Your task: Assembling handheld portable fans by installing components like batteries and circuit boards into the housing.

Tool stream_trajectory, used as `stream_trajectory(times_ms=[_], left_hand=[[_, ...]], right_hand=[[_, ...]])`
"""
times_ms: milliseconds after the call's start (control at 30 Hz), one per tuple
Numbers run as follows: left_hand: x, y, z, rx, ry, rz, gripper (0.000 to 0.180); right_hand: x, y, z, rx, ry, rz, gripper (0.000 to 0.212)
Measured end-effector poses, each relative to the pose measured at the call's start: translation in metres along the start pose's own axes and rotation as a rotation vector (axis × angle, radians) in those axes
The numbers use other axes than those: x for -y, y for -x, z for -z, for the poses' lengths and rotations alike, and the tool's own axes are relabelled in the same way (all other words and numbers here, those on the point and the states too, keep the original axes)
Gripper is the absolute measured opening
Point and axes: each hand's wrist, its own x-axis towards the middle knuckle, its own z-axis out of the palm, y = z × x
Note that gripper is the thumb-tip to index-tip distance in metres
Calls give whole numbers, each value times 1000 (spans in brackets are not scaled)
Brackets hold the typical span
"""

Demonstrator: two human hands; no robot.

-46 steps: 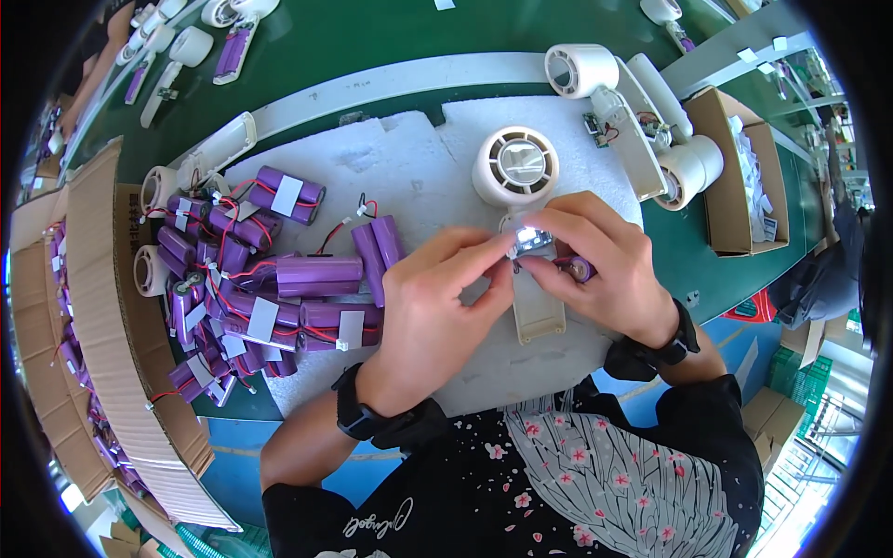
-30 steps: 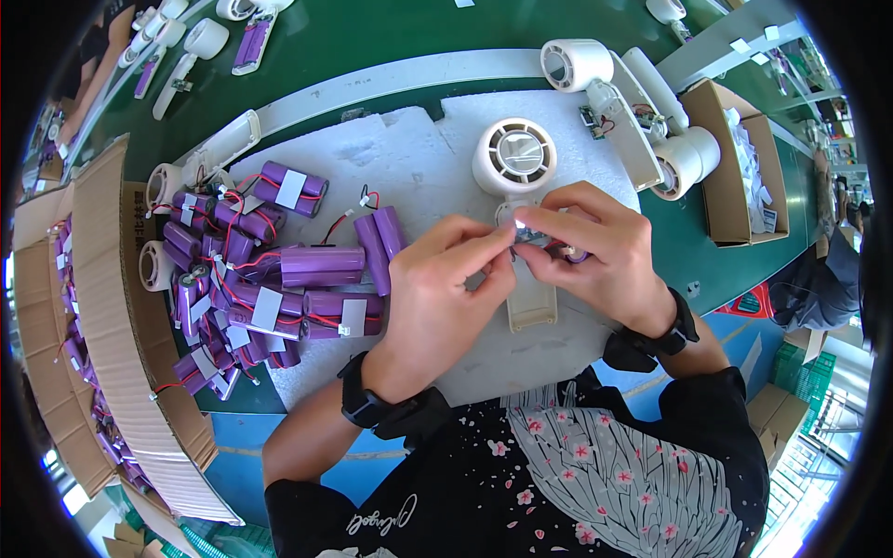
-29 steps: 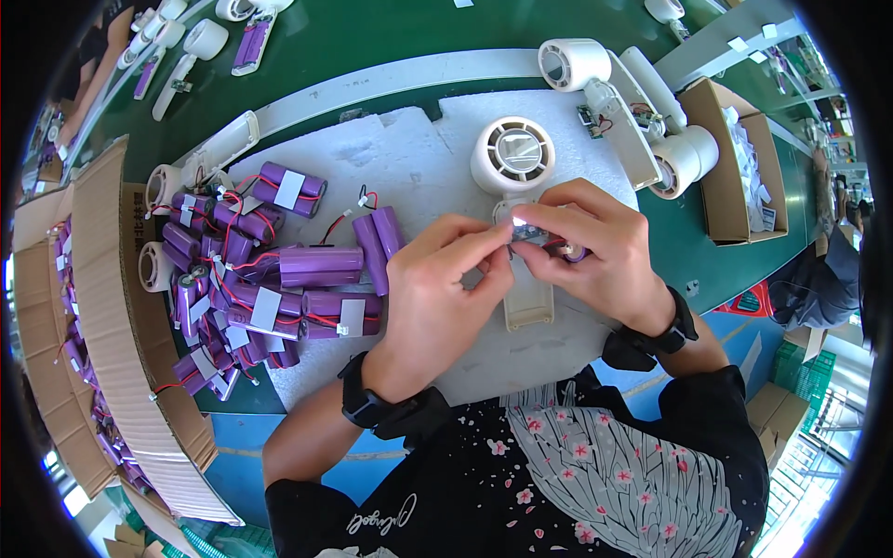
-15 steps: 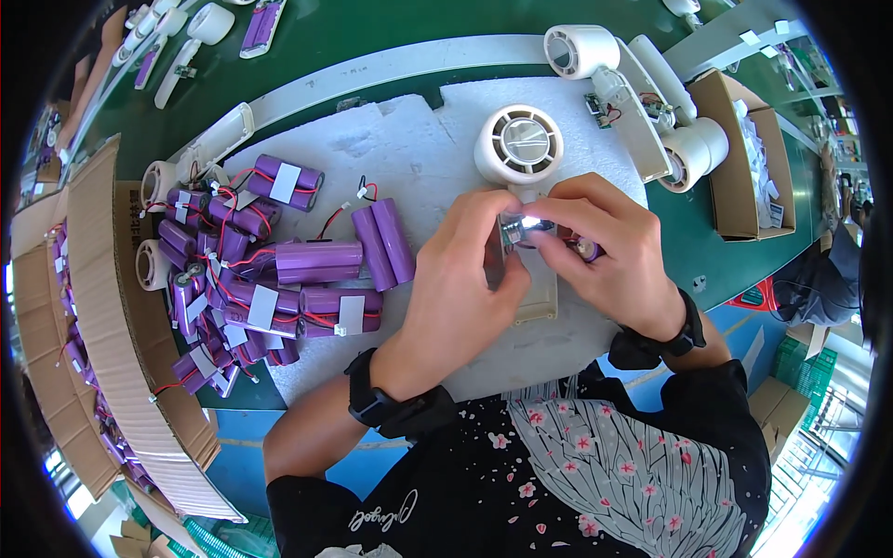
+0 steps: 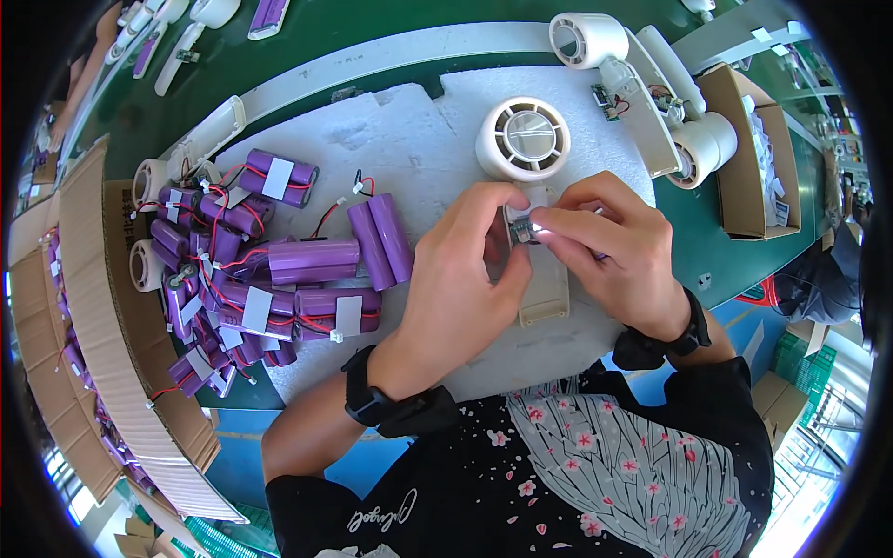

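Note:
A white handheld fan with a round grilled head (image 5: pixel 523 139) lies in front of me, its open handle shell (image 5: pixel 544 299) pointing toward me. My left hand (image 5: pixel 458 270) curls around the left side of the handle, thumb and index finger bracketing a small circuit board (image 5: pixel 521 231). The thumb and fingertips of my right hand (image 5: pixel 625 249) pinch at the board's right edge, where a bright light glows. A bit of purple shows behind the right fingers; most of it is hidden.
Left of my hands lies a pile of purple battery packs (image 5: pixel 314 260) with red wires, on a white foam sheet (image 5: pixel 372 130). A cardboard box (image 5: pixel 139 353) stands at the left edge. More fan parts (image 5: pixel 642 116) and an open carton (image 5: pixel 744 167) are at the right.
My right fingers have closed into a tighter pinch at the board and shifted slightly. Less of the purple piece behind them shows. The left hand keeps its place.

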Motion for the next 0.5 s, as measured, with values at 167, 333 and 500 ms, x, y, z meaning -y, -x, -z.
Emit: stream_trajectory(times_ms=[167,333,500], left_hand=[[1,1,-2,4,48,-1,38],[1,2,-2,6,74,6,38],[2,2,-2,10,81,7,38]], right_hand=[[1,-1,-1,-32,57,10,24],[4,0,1,-26,74,-54,22],[3,0,1,-47,90,9,21]])
